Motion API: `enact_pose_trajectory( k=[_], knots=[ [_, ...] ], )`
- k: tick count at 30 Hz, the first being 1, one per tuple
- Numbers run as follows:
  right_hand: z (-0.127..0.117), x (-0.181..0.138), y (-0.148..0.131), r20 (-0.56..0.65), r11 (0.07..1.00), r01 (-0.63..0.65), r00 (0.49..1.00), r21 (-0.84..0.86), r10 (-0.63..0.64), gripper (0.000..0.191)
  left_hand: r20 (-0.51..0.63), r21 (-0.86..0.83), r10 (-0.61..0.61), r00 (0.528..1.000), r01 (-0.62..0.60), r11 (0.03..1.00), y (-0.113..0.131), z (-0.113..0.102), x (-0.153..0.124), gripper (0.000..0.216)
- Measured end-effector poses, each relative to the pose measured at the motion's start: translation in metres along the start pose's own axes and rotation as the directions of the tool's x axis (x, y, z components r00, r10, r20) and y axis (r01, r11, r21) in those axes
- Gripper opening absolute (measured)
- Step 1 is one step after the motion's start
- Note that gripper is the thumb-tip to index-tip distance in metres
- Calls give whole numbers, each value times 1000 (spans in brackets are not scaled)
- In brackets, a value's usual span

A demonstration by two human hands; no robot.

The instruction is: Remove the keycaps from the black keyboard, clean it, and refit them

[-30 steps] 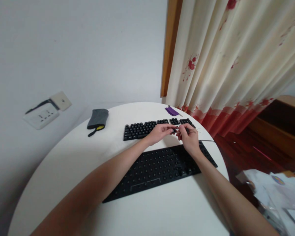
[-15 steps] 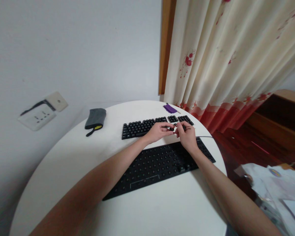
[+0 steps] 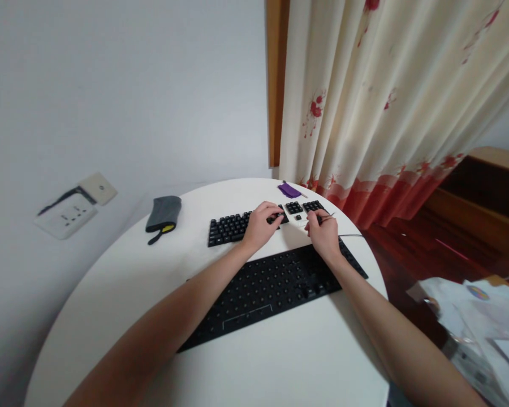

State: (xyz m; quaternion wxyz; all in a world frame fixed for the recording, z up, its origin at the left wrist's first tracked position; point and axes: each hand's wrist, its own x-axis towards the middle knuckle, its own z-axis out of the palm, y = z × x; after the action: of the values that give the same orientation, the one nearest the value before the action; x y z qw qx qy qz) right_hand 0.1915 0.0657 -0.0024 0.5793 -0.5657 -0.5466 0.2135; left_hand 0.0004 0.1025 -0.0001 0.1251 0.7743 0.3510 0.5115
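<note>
My left hand [image 3: 261, 223] reaches over the rows of loose black keycaps [image 3: 229, 229], thumb and forefinger curled round a black keycap [image 3: 277, 215] at their right end. To the right, my right hand [image 3: 323, 233] is closed around a thin tool [image 3: 328, 217] with a dark part, its slim end poking out past the fingers; its kind is not clear. One black keycap [image 3: 298, 217] lies alone between the hands. Below both forearms stretches a black keyboard [image 3: 275, 282] with most of its keycaps off, partly hidden by my left arm.
Two smaller keycap groups, a cluster [image 3: 294, 207] and a block [image 3: 313, 206], lie behind my right hand. A purple cloth item [image 3: 289, 190] rests at the table's back edge, a grey pouch [image 3: 164, 213] at the left. A cable [image 3: 351, 235] runs off the right side of the white table [image 3: 254, 362].
My left hand has moved left, away from my right hand, carrying a keycap to the rows. My right hand stays nearly in place with the thin tool. The view has shifted slightly.
</note>
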Motion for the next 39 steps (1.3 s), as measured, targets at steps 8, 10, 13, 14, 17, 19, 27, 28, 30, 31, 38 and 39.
enact_pose_trajectory(
  k=[8, 10, 13, 14, 17, 19, 27, 28, 30, 31, 38, 39],
  knots=[
    [-7, 8, -1, -69, 997, 2, 998, 79, 4, 33, 256, 278, -95, 962, 21, 960, -5, 4, 22, 9],
    [-10, 10, 0, -88, 997, 10, 996, 73, -3, 33, 320, 380, -67, 945, -63, 923, -3, 11, 20, 6],
    [-12, 12, 1, -105, 998, 0, 994, 67, 7, 32, 343, 443, -58, 937, -106, 890, -4, 21, 11, 5],
    [-12, 12, 1, -103, 998, 1, 995, 69, 7, 32, 340, 453, -61, 939, -106, 885, -6, 23, 9, 4],
    [-13, 13, -1, -85, 996, 11, 996, 85, -4, 32, 326, 475, -78, 942, -92, 875, -11, 25, 3, 3],
    [-13, 12, -2, -76, 995, 12, 997, 95, -5, 32, 314, 482, -87, 945, -79, 873, -14, 25, 0, 3],
    [-11, 10, -4, -60, 997, 16, 998, 79, -11, 31, 201, 499, -102, 974, -13, 866, -17, 24, -4, 9],
    [-11, 10, -4, -60, 997, 15, 998, 76, -10, 31, 196, 499, -102, 975, -10, 866, -16, 24, -4, 10],
    [-11, 9, -4, -59, 997, 14, 998, 74, -10, 31, 192, 513, -117, 974, 2, 859, -13, 24, -4, 11],
    [-11, 9, -4, -60, 997, 18, 998, 72, -14, 31, 192, 524, -131, 973, 11, 851, -11, 24, -4, 13],
    [-9, 7, -3, -50, 997, 30, 998, 71, -27, 29, 197, 587, -224, 955, 68, 807, 0, 25, -3, 30],
    [-9, 6, -3, -49, 997, 27, 999, 71, -23, 29, 196, 592, -230, 953, 72, 803, 0, 25, -2, 30]
  ],
)
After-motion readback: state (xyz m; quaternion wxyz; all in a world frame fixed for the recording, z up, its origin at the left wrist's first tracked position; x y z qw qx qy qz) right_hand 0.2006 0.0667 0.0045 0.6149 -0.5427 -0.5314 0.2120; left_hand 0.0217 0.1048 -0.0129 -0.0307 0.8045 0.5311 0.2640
